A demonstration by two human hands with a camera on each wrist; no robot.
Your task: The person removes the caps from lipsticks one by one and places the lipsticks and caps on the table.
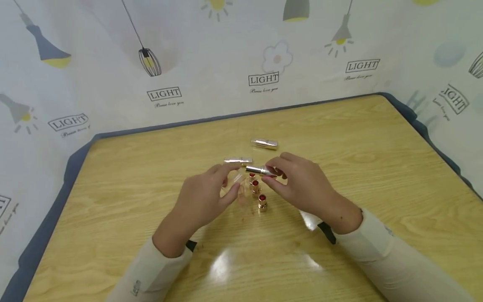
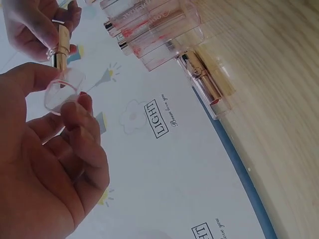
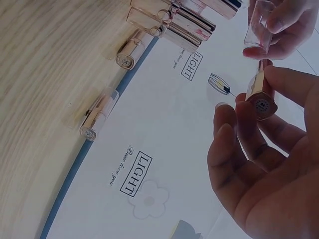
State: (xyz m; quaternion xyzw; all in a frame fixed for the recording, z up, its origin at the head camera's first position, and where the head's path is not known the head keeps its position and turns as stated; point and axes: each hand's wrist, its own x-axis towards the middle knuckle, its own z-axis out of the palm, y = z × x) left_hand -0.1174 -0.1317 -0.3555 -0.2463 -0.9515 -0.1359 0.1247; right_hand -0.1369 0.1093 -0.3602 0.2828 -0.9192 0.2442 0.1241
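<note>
My left hand [image 1: 201, 195] pinches a clear lipstick cap [image 2: 65, 93] between thumb and fingertips. In my right hand [image 1: 303, 180] is a gold lipstick tube [image 3: 259, 94], gripped near its base, which bears a round label. The tube lies nearly level in the head view, its free end pointing at the cap; in the left wrist view that end overlaps the cap's mouth. Just below the hands, uncapped lipsticks with red tops stand on the table, the nearest one [image 1: 262, 203] in front. Beside them are clear caps [image 1: 242, 201], faint against the wood.
Beyond the hands, two lipsticks lie on their sides in clear caps, one nearer [image 1: 237, 160] and one farther back [image 1: 266, 144]. The wooden table [image 1: 151, 167] has a dark blue edge and meets a white printed curtain [image 1: 211, 63] behind and at both sides.
</note>
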